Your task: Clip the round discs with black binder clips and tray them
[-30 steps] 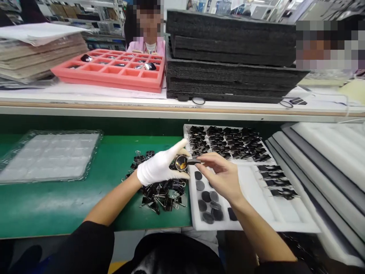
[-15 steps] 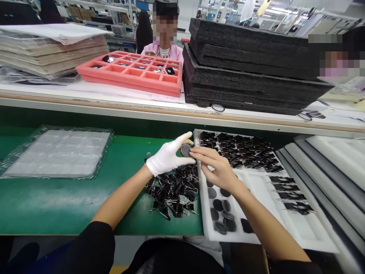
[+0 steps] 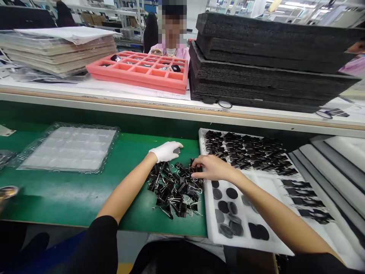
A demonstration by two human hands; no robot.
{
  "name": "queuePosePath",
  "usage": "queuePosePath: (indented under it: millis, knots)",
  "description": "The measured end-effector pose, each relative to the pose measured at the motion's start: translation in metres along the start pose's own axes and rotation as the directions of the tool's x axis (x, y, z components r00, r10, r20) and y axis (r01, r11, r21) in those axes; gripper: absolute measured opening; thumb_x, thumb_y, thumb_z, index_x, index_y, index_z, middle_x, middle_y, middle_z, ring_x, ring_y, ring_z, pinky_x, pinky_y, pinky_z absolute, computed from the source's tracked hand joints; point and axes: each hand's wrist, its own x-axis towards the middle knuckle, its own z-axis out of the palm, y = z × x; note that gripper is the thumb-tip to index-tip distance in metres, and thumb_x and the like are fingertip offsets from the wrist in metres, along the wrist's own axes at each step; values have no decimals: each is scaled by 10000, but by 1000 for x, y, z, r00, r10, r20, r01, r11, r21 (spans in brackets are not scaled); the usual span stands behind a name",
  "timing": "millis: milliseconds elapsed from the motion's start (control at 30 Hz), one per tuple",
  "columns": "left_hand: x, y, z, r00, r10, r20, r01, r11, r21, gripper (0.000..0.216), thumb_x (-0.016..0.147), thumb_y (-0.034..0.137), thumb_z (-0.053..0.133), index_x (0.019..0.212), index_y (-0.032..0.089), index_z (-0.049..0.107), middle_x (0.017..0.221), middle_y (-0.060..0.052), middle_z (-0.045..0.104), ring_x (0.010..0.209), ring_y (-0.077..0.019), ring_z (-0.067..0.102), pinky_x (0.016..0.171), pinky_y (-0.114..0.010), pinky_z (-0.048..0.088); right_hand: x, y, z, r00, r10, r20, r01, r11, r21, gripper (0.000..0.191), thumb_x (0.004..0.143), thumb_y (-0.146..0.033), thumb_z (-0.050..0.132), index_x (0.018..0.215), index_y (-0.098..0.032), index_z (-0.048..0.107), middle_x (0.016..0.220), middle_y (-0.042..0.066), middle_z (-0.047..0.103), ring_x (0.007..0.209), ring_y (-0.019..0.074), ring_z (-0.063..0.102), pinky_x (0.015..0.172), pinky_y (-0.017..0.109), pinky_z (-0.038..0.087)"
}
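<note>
My left hand, in a white glove, is closed around a small dark grey disc just behind the heap of binder clips. The glove hides part of the disc. My bare right hand is at the heap's right edge, thumb and fingers bent around a black binder clip. Several more dark discs lie in the white foam tray to the right, some flat and some leaning on each other. Rows of black clips fill the tray's far part.
A clear plastic tray lies on the green bench at left. On the shelf behind stand a pink foam tray, black foam stacks and stacked sheets. A co-worker sits opposite. Foam sheets line the right.
My right hand has left the disc and moved down to the binder clips. My left hand keeps the disc, now lower and turned. The view has shifted slightly.
</note>
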Motion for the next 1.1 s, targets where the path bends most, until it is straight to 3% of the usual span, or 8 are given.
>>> queuePosePath:
  millis: [200, 333, 467, 567, 733, 833, 967, 1100]
  knots:
    - [4, 5, 2, 996, -76, 36, 63, 958, 280, 652, 857, 366, 680, 1473, 214, 533, 1453, -132, 596, 1308, -344, 598, 1080, -442, 500, 4, 3, 18, 994, -80, -81, 90, 987, 133, 413, 855, -524, 788, 1077, -188, 696, 1097, 110, 679, 1055, 296, 623, 895, 403, 483]
    - [5, 4, 0, 984, -176, -23, 175, 939, 297, 889, 804, 586, 718, 1554, 201, 432, 1453, -176, 576, 1287, -388, 605, 1057, -471, 507, 13, 7, 30, 985, -110, -134, 151, 925, 349, 312, 807, -423, 812, 958, -201, 654, 954, 53, 705, 918, 240, 638, 813, 358, 480]
    - [7, 6, -3, 981, -185, -53, 192, 937, 291, 731, 837, 540, 695, 1465, 210, 520, 1374, -149, 646, 1215, -342, 658, 1011, -414, 524, 28, 9, 21, 977, -98, -189, 199, 732, 651, 305, 853, -480, 733, 921, -197, 641, 898, 43, 715, 841, 195, 662, 782, 332, 511]
    - [3, 7, -6, 977, -210, -45, 214, 934, 285, 572, 835, 445, 692, 1359, 240, 590, 1262, -114, 709, 1107, -318, 703, 931, -393, 544, 51, 12, 4, 994, -19, -104, 92, 644, 759, 256, 894, -443, 691, 937, -204, 611, 876, 26, 708, 789, 173, 675, 700, 295, 537]
    - [-18, 12, -4, 958, -283, -37, 282, 921, 269, 451, 834, 357, 664, 1264, 228, 627, 1081, -109, 759, 987, -324, 728, 801, -384, 553, 94, 15, -18, 996, 83, 16, -78, 821, 565, 119, 871, -218, 734, 891, -183, 622, 807, 9, 695, 684, 136, 651, 612, 237, 508]
    - [-30, 17, -5, 956, -287, -66, 295, 933, 207, 508, 882, 406, 635, 1354, 226, 583, 1119, -100, 760, 985, -288, 732, 788, -350, 557, 106, 16, -22, 987, 133, 95, -162, 860, 484, 234, 823, -164, 788, 996, -175, 631, 843, 20, 719, 702, 149, 676, 614, 233, 504]
    - [-51, 1, -24, 910, -294, -292, 333, 939, 92, 485, 1015, 520, 433, 1359, 235, 621, 1286, -96, 721, 1156, -270, 690, 982, -376, 543, 106, 18, -20, 975, 222, 25, -215, 899, 382, 462, 749, -225, 881, 1133, -176, 630, 956, 52, 746, 771, 183, 700, 645, 246, 510]
    - [-78, -37, -35, 967, -222, -125, 221, 975, -19, 585, 1055, 534, 260, 1337, 221, 666, 1460, -57, 646, 1374, -228, 575, 1218, -385, 393, 106, 24, -11, 971, 237, -32, -211, 912, 351, 386, 786, -252, 835, 1127, -179, 670, 1063, 65, 738, 785, 162, 677, 632, 231, 480]
